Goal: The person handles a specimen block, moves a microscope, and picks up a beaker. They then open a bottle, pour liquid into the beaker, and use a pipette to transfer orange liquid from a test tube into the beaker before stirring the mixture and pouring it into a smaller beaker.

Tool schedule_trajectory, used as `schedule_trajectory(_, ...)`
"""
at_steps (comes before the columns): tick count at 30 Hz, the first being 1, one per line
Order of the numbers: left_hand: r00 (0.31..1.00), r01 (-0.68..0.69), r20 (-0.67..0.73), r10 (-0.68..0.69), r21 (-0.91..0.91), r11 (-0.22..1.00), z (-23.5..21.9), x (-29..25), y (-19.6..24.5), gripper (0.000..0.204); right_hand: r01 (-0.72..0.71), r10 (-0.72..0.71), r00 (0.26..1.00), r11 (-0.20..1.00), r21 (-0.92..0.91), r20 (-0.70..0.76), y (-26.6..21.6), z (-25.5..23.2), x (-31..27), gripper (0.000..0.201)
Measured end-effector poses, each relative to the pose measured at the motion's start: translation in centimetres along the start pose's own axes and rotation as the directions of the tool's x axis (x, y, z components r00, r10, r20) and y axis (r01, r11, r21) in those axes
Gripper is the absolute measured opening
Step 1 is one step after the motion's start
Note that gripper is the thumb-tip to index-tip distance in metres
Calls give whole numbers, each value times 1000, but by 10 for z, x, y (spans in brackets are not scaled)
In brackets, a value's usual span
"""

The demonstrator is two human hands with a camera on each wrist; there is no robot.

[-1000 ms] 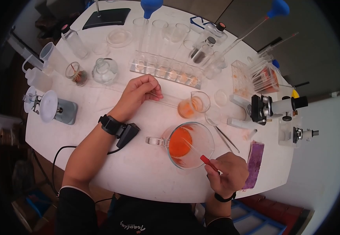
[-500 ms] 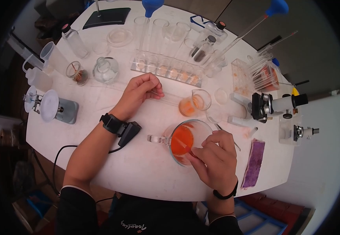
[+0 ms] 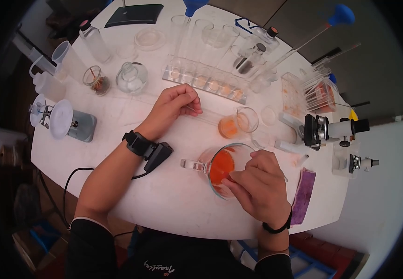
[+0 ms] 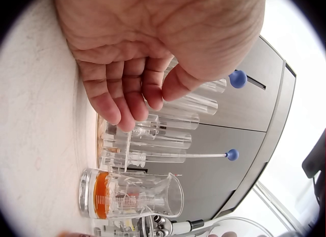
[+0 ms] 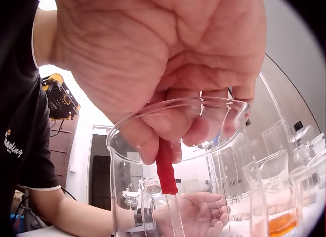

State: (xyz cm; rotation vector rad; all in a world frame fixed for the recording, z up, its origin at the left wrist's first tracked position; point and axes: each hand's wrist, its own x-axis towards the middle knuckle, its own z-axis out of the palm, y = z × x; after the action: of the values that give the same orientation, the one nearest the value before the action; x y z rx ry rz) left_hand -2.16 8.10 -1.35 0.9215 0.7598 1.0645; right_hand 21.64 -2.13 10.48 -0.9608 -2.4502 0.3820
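Note:
My right hand (image 3: 262,188) is over a large glass beaker with a handle (image 3: 192,164), fingers reaching down inside its rim. In the right wrist view, thumb and fingers pinch the red rubber bulb of a glass dropper (image 5: 166,170), its glass stem pointing down. Orange liquid (image 3: 221,168) covers the beaker's bottom. My left hand (image 3: 176,107) rests near the table, loosely curled, and nothing shows in its palm in the left wrist view. Just beyond it stands a small beaker (image 4: 168,196) with a shallow orange layer.
Behind my left hand is a test tube rack (image 3: 206,88) with orange-bottomed tubes. To the right are a microscope (image 3: 315,130) and a purple cloth (image 3: 303,195). A balance (image 3: 83,126), a round flask (image 3: 132,80) and a jar (image 3: 96,81) stand at the left.
My right hand has moved left and inward over the beaker, lowering the dropper into it; the red bulb is now hidden in the head view. My left hand has stayed put.

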Motion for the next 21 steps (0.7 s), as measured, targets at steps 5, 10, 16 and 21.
schedule_trajectory(5,1000,-1,-4,1,8,1000,-1,1,0,16,55,-56,998,998,38,12,3,1,5,17)
schedule_trajectory(10,1000,-1,-5,1,11,1000,0,1,0,16,38,-39,998,999,30,58,2,-2,10,16)
schedule_trajectory(16,1000,-6,-1,6,7,1000,1,0,1,16,-19,14,998,996,83,58,2,-14,9,20)
schedule_trajectory(21,1000,3,1,-3,11,1000,0,1,0,16,-89,107,992,972,218,-73,-1,-38,4,27)
